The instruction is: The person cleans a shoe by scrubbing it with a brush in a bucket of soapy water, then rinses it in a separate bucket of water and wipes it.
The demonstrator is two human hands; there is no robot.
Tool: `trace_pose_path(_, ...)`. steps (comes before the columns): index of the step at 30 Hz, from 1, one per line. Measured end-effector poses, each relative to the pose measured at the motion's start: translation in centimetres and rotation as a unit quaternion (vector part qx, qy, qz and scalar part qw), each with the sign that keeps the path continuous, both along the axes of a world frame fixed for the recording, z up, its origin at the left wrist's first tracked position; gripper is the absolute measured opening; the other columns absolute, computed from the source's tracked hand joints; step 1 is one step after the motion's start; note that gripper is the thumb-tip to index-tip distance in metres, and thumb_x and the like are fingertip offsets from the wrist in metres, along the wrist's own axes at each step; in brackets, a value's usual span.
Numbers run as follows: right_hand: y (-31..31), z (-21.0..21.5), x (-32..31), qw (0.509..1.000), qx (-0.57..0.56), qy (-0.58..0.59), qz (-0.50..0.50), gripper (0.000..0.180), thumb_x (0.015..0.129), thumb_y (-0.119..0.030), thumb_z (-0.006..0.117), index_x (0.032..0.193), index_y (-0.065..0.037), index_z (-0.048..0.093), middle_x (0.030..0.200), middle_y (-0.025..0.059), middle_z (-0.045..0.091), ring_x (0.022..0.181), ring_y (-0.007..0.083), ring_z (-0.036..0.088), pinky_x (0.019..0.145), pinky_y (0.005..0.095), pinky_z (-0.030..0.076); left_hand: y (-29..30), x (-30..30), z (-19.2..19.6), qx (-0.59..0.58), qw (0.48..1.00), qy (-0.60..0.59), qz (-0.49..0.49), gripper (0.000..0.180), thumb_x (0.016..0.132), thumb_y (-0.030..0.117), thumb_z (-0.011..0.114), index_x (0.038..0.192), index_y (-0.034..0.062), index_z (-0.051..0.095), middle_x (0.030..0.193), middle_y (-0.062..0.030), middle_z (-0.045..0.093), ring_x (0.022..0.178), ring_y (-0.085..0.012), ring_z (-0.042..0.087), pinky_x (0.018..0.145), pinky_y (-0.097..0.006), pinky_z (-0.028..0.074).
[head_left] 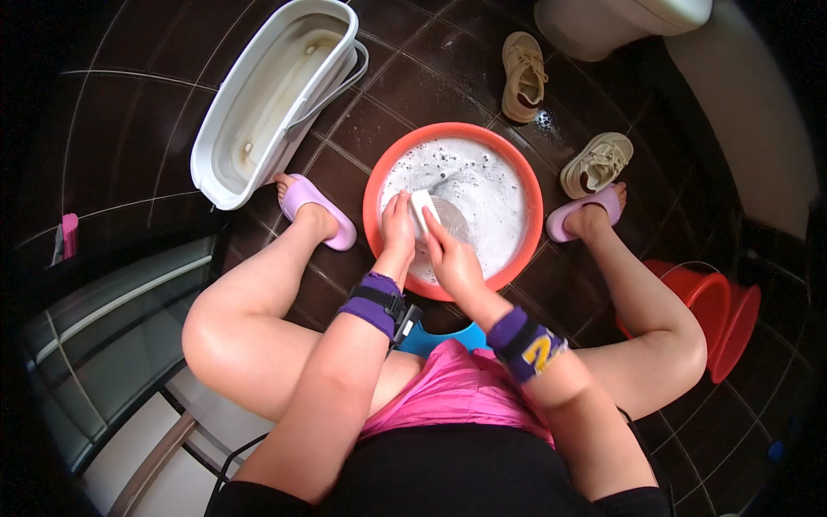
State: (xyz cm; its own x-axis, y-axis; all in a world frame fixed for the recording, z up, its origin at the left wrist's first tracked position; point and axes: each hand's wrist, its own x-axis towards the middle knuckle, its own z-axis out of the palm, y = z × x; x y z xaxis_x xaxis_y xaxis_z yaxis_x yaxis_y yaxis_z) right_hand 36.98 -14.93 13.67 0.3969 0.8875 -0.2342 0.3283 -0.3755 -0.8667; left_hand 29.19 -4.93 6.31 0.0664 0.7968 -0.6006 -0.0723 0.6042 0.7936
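In front of me, between my feet, stands an orange-red basin (532, 220) of water covered in white suds. Above its near left part, my left hand (398, 227) is closed along the left side of a small white block-like object (421, 208). I cannot make out whether it is a brush or a bar of soap. My right hand (455, 263) grips it from the lower right, with the fingers partly hidden and slightly blurred. Just right of the object, the foam gives way to a greyish see-through patch of water.
A long white bucket (207, 146) with a raised handle stands at the far left. Two beige sneakers (523, 73) (598, 162) lie on the dark tiles beyond the basin and by my right foot. Red tubs (711, 297) stand at right; a white toilet-like fixture (594, 34) is at back.
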Motion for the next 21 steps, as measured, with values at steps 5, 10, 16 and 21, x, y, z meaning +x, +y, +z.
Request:
trace_pose_path(5, 2.0, -1.9, 3.8, 0.997, -0.073, -0.004, -0.041, 0.041, 0.094, -0.018, 0.051, 0.134, -0.017, 0.052, 0.091, 0.0267, 0.063, 0.084, 0.0441, 0.061, 0.072, 0.0468, 0.049, -1.6, 1.7, -1.7, 0.068, 0.993, 0.064, -0.076, 0.036, 0.100, 0.028, 0.043, 0.102, -0.0018, 0.063, 0.103, -0.0094, 0.064, 0.098, -0.0177, 0.056, 0.089, -0.030, 0.042)
trace_pose_path(10, -4.5, -0.6, 1.7, 0.992, 0.098, -0.084, -0.001, 0.045, 0.093, -0.017, 0.053, 0.138, -0.021, 0.049, 0.101, 0.0257, 0.063, 0.092, 0.0414, 0.062, 0.078, 0.0462, 0.048, -2.0, 2.3, -1.4, -0.029, 0.996, -0.082, -0.020, 0.035, 0.099, 0.027, 0.045, 0.106, -0.0040, 0.059, 0.105, -0.0124, 0.064, 0.100, -0.0212, 0.058, 0.091, -0.030, 0.043)
trace_pose_path(16, -1.1, 0.0, 8.6, 0.996, -0.076, 0.014, -0.047, 0.045, 0.094, -0.020, 0.051, 0.138, -0.024, 0.048, 0.088, 0.0263, 0.064, 0.081, 0.0439, 0.062, 0.071, 0.0478, 0.049, -3.9, 6.5, 1.7, 0.040, 0.994, 0.051, -0.089, 0.032, 0.099, 0.026, 0.050, 0.111, -0.0022, 0.059, 0.107, -0.0106, 0.064, 0.097, -0.0157, 0.058, 0.088, -0.027, 0.043)
trace_pose_path(21, -6.1, 2.2, 5.7, 0.997, -0.058, 0.042, -0.007, 0.046, 0.094, -0.018, 0.052, 0.139, -0.021, 0.047, 0.091, 0.0283, 0.062, 0.086, 0.0438, 0.062, 0.076, 0.0463, 0.049, -4.7, 5.9, 2.1, 0.026, 0.996, 0.004, -0.082, 0.029, 0.096, 0.022, 0.056, 0.108, -0.0025, 0.064, 0.096, -0.0058, 0.064, 0.088, -0.0100, 0.056, 0.076, -0.023, 0.043)
